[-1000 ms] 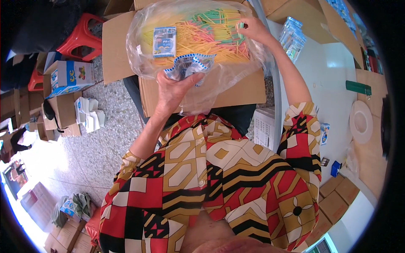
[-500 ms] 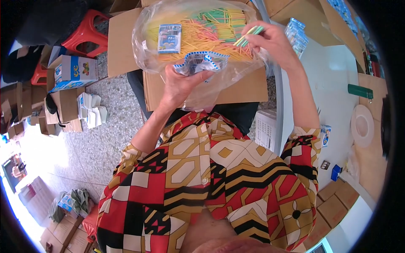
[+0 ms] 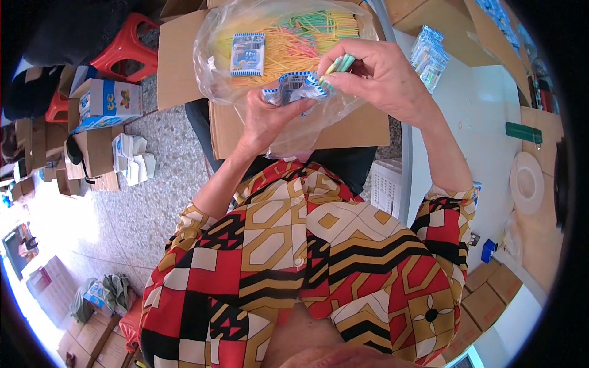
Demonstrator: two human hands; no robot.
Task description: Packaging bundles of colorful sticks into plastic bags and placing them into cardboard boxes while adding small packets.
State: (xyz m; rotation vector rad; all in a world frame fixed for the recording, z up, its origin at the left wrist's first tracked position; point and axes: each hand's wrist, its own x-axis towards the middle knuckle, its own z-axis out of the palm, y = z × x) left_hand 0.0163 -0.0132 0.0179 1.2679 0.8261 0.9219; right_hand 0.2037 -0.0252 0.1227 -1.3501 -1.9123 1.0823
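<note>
My left hand [image 3: 269, 116] is closed round a small blue-and-white packet [image 3: 288, 91], its mouth gaping toward the right. Between the thumb and fingers of my right hand [image 3: 383, 80] is a small bunch of thin green and yellow sticks [image 3: 336, 66], whose lower ends are at the mouth of the packet. Whether the tips are inside it I cannot tell. Beyond both hands, a clear plastic bag [image 3: 205, 55] holds a mass of loose yellow, pink and green sticks [image 3: 276, 49]. Another blue-and-white packet [image 3: 248, 55] lies flat on those sticks.
The bag sits in an open cardboard box [image 3: 178, 61]. To the right is a pale table [image 3: 478, 122] bearing several filled packets [image 3: 429, 58], a green object [image 3: 524, 132] and a tape roll [image 3: 526, 181]. Red stools [image 3: 126, 49] and cartons [image 3: 110, 101] stand at left.
My right hand has moved left and nearer with the bunch of sticks, from over the bag's right side to the packet's mouth. My left hand has kept its hold on the packet.
</note>
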